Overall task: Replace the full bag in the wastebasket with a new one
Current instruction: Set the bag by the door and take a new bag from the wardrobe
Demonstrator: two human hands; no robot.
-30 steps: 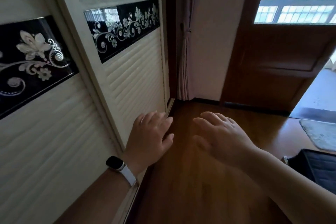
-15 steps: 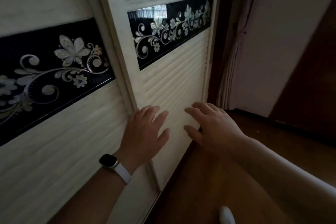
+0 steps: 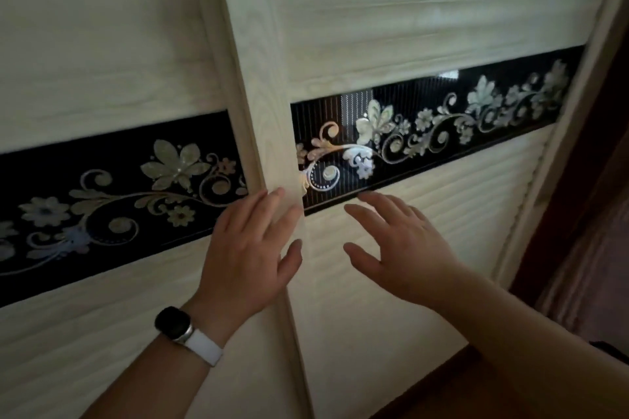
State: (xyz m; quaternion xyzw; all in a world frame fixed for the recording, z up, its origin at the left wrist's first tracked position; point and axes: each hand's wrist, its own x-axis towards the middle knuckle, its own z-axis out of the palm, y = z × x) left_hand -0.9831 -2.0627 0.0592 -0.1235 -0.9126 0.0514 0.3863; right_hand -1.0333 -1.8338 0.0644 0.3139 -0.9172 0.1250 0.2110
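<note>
Both hands are reaching toward a big closet with sliding doors. Left hand (image 3: 250,257) is spreading its fingers wide and lying flat against the pale door frame (image 3: 262,119), the tall strip that is running up and down between the two doors. I judge it is touching the strip. A watch (image 3: 177,323) is sitting on that wrist. Right hand (image 3: 398,248) is also spreading open, holding nothing, in front of the right door (image 3: 425,282), at about 3 o'clock from the left hand. I cannot tell if it is touching.

A dark flower band (image 3: 442,126) is running across the doors, at 12 o'clock from the fingers.

No wastebasket or bag is showing anywhere. I am guessing the new bags are waiting inside. The left hand is nearer the tall strip, so it is looking ready to push the door sideways.
</note>
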